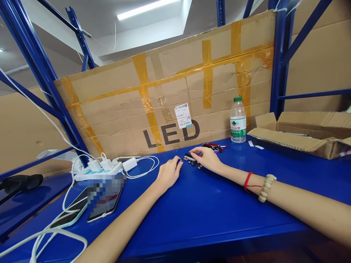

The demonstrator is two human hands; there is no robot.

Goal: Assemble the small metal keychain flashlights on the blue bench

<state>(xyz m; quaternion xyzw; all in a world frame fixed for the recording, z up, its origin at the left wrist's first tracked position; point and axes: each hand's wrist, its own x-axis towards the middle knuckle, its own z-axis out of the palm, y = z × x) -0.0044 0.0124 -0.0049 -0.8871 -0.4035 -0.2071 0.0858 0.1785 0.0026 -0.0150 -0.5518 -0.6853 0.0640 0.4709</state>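
Observation:
My left hand (pixel 168 173) rests on the blue shelf with its fingers closed around a small purple piece (pixel 178 161); only a bit of it shows at the fingertips. Just to the right, my right hand (pixel 207 157) has its fingers bent together over a cluster of small black and silver parts (pixel 189 158). Whether a part is between those fingertips is too small to tell. Behind the right hand lies a heap of slim, pen-like things (pixel 216 147) in red, black and purple.
Left, a white power strip (pixel 90 173) with plugs, charger cables (pixel 142 166) and two phone-like devices (pixel 105 202). Behind stands a taped cardboard panel (pixel 117 120) marked LED. A green-capped water bottle (pixel 238 122) and an open cardboard box (pixel 326 151) are at right, near white paper scraps (pixel 259 147).

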